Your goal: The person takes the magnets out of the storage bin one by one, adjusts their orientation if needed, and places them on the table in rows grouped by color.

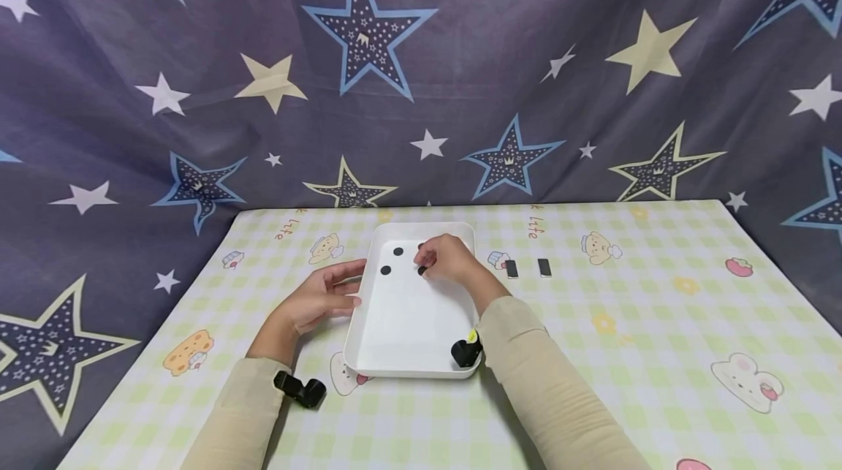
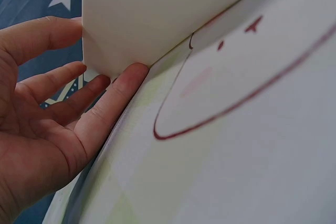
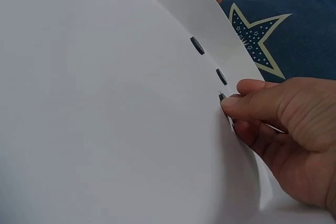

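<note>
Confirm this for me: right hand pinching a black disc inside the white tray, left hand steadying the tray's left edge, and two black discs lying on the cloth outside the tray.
Not quite. The two loose black discs lie inside the white tray, not on the cloth, as the head view shows. The rest holds: the right hand pinches a black disc in the tray, and the left hand rests against its left edge.

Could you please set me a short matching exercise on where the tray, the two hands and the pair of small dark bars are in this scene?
Things:
1. white tray
2. left hand
3. right hand
4. two dark bars

Places or states:
A. fingers straight against the tray's left outer wall
B. lying on the checked cloth, right of the tray
C. pinching a small black disc inside the tray
D. flat on the cloth between both forearms

Pairs: 1-D, 2-A, 3-C, 4-B
</note>
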Demonstrator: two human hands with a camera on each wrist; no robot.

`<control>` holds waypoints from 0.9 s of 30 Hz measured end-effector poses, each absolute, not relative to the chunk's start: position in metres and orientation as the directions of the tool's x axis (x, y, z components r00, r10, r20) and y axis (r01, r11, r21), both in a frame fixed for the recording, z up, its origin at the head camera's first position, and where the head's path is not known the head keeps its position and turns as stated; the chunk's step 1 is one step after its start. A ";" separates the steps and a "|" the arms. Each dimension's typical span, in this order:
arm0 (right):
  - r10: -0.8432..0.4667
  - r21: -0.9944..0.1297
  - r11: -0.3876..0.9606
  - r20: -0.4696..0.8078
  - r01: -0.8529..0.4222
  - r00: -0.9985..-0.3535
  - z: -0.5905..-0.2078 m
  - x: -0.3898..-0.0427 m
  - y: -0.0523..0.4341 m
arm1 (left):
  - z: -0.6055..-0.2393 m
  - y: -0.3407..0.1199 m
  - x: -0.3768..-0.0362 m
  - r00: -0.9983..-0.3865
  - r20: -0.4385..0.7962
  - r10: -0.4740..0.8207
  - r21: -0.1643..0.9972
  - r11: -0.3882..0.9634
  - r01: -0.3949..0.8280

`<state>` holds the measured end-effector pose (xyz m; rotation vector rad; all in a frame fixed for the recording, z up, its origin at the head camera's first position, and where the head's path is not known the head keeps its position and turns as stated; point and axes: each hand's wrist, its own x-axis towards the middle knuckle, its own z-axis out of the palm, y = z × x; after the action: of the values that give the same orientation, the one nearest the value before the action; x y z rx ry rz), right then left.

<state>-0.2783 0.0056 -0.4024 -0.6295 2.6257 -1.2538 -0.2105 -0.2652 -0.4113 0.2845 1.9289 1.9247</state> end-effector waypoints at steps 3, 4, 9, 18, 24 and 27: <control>-0.445 -0.771 0.556 0.039 -0.310 -0.895 -0.402 -0.277 0.006 | -0.412 -0.265 -0.211 -0.900 -0.133 0.414 0.991 0.033 -0.132; -0.448 -0.772 0.554 0.040 -0.312 -0.893 -0.401 -0.277 0.006 | -0.412 -0.265 -0.211 -0.901 -0.132 0.414 0.991 0.033 -0.130; -0.461 -0.770 0.539 0.069 -0.341 -0.885 -0.400 -0.274 0.006 | -0.413 -0.265 -0.211 -0.900 -0.132 0.415 0.991 0.035 -0.129; -0.466 -0.793 0.485 0.122 -0.369 -0.876 -0.401 -0.275 0.008 | -0.413 -0.266 -0.211 -0.901 -0.124 0.416 0.992 0.029 -0.123; -0.472 -0.825 0.439 0.125 -0.355 -0.873 -0.397 -0.274 0.009 | -0.413 -0.265 -0.211 -0.899 -0.126 0.419 0.992 0.031 -0.124; -0.474 -0.838 0.412 0.137 -0.357 -0.870 -0.393 -0.273 0.009 | -0.413 -0.266 -0.211 -0.899 -0.126 0.420 0.992 0.030 -0.125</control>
<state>-0.2733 0.0093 -0.3927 -0.7505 2.5356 -1.4589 -0.2109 -0.2656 -0.4127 0.2990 1.9294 1.9261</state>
